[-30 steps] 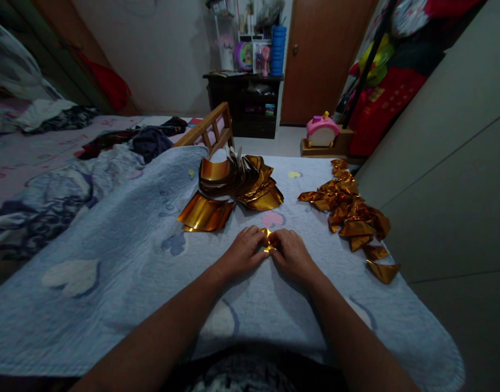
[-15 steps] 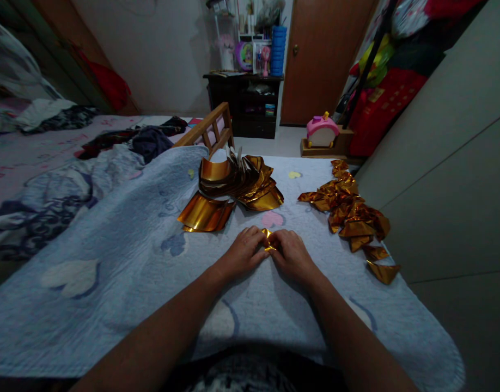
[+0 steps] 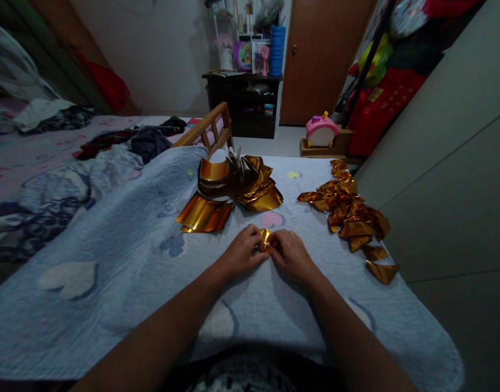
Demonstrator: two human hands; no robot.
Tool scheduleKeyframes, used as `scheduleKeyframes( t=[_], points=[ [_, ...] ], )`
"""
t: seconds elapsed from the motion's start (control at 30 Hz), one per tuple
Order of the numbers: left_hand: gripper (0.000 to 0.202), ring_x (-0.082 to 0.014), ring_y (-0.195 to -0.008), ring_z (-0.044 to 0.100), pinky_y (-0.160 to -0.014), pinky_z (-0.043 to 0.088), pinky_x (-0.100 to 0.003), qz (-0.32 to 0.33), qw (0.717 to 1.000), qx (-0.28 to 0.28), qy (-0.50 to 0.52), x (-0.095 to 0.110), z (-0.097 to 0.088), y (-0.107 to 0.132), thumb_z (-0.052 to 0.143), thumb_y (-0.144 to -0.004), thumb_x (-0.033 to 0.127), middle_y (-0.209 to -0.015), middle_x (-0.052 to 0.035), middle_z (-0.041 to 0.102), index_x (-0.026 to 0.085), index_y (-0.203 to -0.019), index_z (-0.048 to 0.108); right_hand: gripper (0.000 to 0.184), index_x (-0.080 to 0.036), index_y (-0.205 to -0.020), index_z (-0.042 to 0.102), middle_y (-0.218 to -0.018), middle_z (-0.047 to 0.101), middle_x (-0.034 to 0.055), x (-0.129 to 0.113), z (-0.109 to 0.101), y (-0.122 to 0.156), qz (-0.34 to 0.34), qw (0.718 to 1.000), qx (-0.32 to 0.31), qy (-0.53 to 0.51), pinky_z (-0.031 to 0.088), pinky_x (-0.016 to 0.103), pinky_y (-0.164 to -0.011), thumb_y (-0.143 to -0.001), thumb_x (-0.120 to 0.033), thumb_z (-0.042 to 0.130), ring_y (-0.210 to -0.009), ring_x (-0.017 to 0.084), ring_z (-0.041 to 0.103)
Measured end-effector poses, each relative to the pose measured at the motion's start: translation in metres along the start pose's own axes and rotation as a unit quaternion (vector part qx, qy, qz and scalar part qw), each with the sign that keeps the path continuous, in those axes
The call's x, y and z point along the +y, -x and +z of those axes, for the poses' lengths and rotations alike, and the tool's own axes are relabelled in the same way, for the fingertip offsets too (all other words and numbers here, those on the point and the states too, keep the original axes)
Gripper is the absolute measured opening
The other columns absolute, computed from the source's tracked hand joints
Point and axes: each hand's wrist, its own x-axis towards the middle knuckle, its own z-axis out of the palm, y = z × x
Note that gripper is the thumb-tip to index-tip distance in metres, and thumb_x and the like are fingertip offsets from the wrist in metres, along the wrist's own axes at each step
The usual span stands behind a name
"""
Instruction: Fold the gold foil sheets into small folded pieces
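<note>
Between my fingertips is a small piece of shiny gold foil paper [image 3: 266, 236], mostly covered by my hands. My left hand [image 3: 247, 250] pinches its left side, while my right hand [image 3: 290, 251] grips the right side. Both hands rest low over the blue blanket [image 3: 152, 305]. Beyond them lies a fanned stack of gold foil sheets [image 3: 207, 213], some with pale backs showing. Off to the right, a heap of folded gold foil pieces [image 3: 343, 204] trails toward the blanket's edge, with loose ones at its near end.
A wooden rail [image 3: 205, 126] stands behind the stack. Crumpled clothes [image 3: 150, 142] and bedding lie on the left. A pale cabinet wall [image 3: 450, 179] borders the right side. Farther back are a pink toy case [image 3: 321, 132], a dark shelf unit [image 3: 244, 103] and a brown door [image 3: 323, 60].
My fingers have shifted slightly on the foil paper, and its visible part has changed shape between them. The stack and the heap stay as they were.
</note>
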Motion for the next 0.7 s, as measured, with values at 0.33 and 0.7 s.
scheduleKeyframes(
  t=[0.33, 0.7],
  points=[
    [0.01, -0.0224, -0.1, 0.055, -0.089, 0.049, -0.037, 0.004, 1.0, 0.005, -0.015, -0.0015, 0.0023, -0.001, 0.063, -0.086, 0.022, -0.1, -0.0062, 0.055, 0.019, -0.077, 0.059, 0.006, -0.019, -0.096, 0.06, -0.094, 0.065, 0.0059, -0.0007, -0.0008, 0.0009, 0.001, 1.0, -0.002, -0.006, 0.036, 0.034, -0.082, -0.09, -0.019, 0.059, -0.089, 0.021, 0.054],
    [0.01, -0.0238, -0.098, 0.054, -0.09, 0.046, -0.04, -0.004, 0.998, -0.01, -0.069, 0.0006, 0.0044, -0.003, 0.06, -0.089, 0.023, -0.098, -0.0069, 0.055, 0.019, -0.081, 0.057, 0.011, -0.019, -0.099, 0.061, -0.096, 0.065, 0.0066, 0.0004, 0.0008, 0.0001, 0.001, 1.0, -0.001, 0.002, 0.037, 0.034, -0.083, -0.089, -0.017, 0.058, -0.091, 0.022, 0.054]
  ],
)
